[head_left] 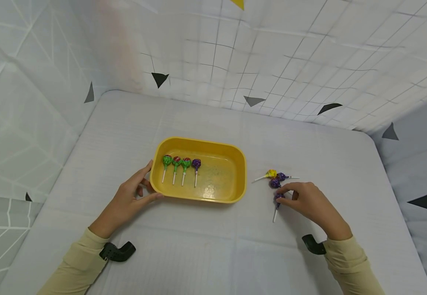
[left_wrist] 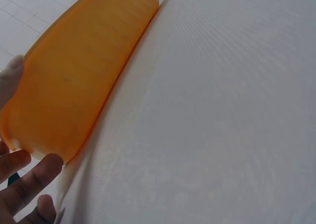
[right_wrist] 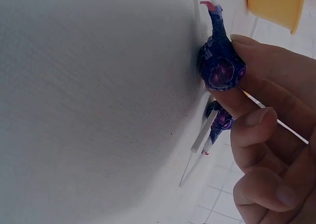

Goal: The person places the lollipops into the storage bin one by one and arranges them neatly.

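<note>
My left hand grips the left end of a yellow tray, thumb at its front wall and fingers round the end. Inside the tray, at the left, stand in a row three green-wrapped lollipops and a purple lollipop, sticks toward me. To the right of the tray my right hand pinches another purple-wrapped lollipop by its head between thumb and forefinger, low over the table. Just behind it lie a yellow lollipop and two more purple lollipops, one partly hidden by the fingers.
The table has a white cloth, with white fabric walls behind and at both sides, marked with grid lines and dark triangles. A black wrist mount sits on each forearm.
</note>
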A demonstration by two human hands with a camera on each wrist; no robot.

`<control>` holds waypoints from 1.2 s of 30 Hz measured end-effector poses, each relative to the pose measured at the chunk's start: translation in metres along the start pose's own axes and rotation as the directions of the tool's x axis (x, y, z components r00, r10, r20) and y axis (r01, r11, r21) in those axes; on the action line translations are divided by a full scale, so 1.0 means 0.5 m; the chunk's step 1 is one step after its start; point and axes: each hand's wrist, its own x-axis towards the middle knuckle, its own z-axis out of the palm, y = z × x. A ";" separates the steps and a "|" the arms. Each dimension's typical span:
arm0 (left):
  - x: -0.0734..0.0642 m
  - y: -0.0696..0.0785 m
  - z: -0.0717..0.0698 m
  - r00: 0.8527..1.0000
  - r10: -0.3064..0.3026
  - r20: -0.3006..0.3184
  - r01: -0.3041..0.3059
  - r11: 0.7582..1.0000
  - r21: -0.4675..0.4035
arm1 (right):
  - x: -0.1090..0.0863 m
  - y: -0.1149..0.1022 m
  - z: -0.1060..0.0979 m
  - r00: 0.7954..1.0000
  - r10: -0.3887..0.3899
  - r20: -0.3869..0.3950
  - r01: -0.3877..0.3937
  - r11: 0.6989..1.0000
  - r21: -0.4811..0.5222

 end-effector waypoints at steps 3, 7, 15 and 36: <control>0.000 0.000 0.000 1.000 -0.003 0.002 0.003 1.000 -0.002 | 0.000 -0.001 -0.003 1.000 -0.004 0.004 0.004 1.000 -0.004; 0.001 0.000 0.000 1.000 -0.006 0.005 0.006 1.000 -0.005 | 0.002 -0.004 -0.008 1.000 -0.011 0.009 0.011 1.000 -0.007; -0.001 0.000 0.000 1.000 0.004 -0.002 -0.004 1.000 0.003 | 0.009 -0.012 -0.019 1.000 -0.021 0.015 0.021 1.000 -0.011; 0.000 -0.002 0.000 1.000 0.002 -0.002 -0.002 1.000 0.000 | 0.034 -0.054 -0.073 0.993 -0.116 -0.014 0.116 0.993 -0.014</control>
